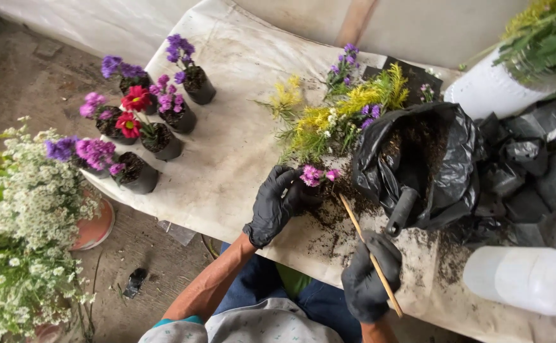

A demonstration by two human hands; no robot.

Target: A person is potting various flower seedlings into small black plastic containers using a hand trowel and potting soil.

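A small black pot (308, 194) with pink flowers (316, 174) sits on the cloth-covered desk (227, 152), wrapped in the left hand's (277, 204) gloved grip. The right hand (368, 274) closes around a thin wooden stick (367, 251) (tip beside the pot). Loose soil (329, 216) lies around; a black soil bag (421, 162) stands just right.

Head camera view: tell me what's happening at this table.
A person in black gloves is potting flowers. The left hand grips a small black pot with pink flowers; the right hand holds a thin wooden stick angled toward it. Soil is scattered on the cloth-covered table, beside an open black soil bag. Finished pots stand at the left.
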